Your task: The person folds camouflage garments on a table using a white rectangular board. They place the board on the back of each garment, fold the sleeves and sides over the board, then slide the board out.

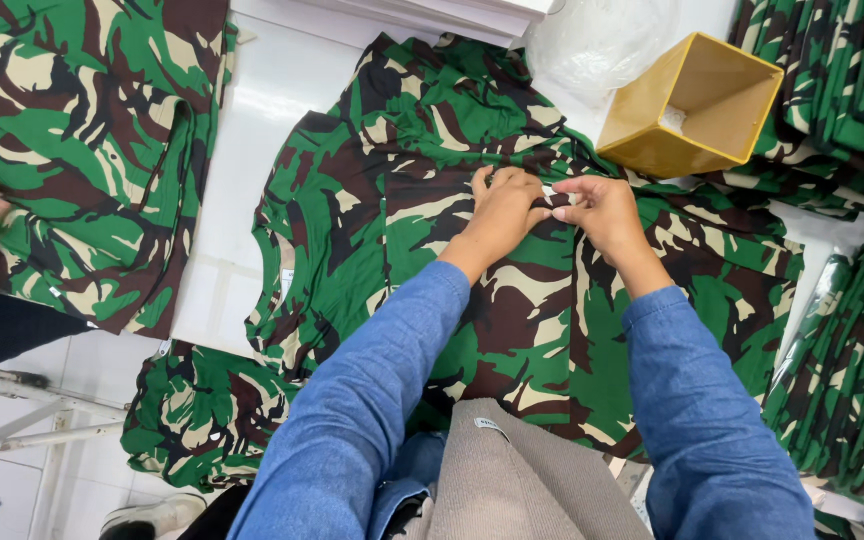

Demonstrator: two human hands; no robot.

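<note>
Here, left hand (503,207) and right hand (600,210) together, apparently pinching a small white tag (550,192) atop camouflage garment (532,300)

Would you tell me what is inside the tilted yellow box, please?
The yellow box shows bare yellow walls and a small white scrap near the bottom; its near wall hides anything lower.

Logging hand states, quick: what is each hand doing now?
Left hand: closed, pinching the camouflage garment.
Right hand: closed, pinching a small white piece on it.
</note>
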